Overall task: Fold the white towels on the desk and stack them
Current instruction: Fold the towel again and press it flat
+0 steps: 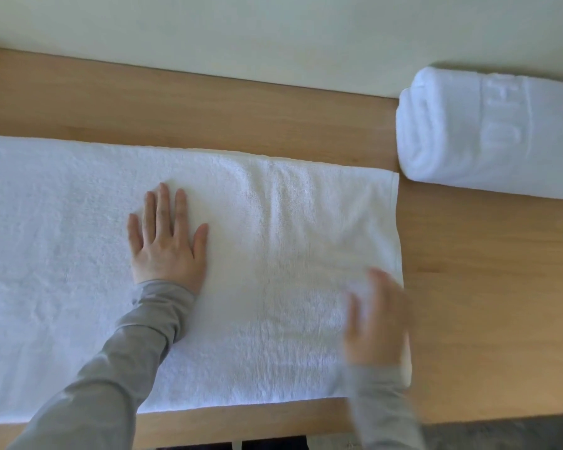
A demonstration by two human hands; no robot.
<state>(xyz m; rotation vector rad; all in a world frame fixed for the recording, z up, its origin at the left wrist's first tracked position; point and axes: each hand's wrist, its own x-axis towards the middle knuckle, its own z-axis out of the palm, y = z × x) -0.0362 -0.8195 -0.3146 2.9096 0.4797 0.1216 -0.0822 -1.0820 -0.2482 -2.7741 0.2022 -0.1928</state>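
A long white towel [273, 228] lies flat across the wooden desk [488, 287], running off the left edge of view. My left hand [168, 241] presses flat on its middle, fingers spread, palm down. My right hand [376, 319] is blurred by motion over the towel's right end near the hem, fingers apart, holding nothing that I can see. A second white towel [488, 131], rolled or thickly folded with embossed lettering, rests at the back right of the desk, apart from both hands.
A pale wall [241, 34] runs along the desk's back edge. The desk's front edge [241, 423] is close to my body. Bare wood shows to the right of the flat towel.
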